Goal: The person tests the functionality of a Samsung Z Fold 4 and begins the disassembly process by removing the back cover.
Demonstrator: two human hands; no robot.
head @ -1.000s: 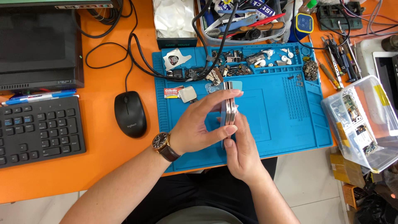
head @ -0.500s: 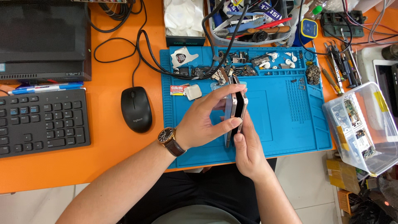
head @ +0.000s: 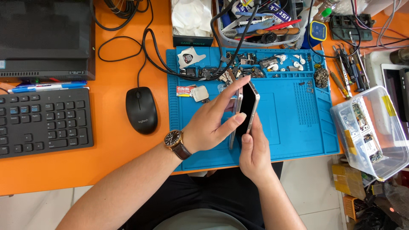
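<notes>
The only camera sat on the person's head and looked almost straight down, quite near, at the orange desk (head: pixel 115 157) and blue mat (head: pixel 294 119).

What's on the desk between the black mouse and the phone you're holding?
Head view: bare orange desk, then the blue mat's left edge, with the left hand reaching over to the phone.

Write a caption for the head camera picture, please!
Two hands, left and right, hold a phone over a blue mat.

Bright, even light from above — colors look strong. Shadows are small and soft. Everything looks sharp, with edges bending a little — no glare.
</notes>
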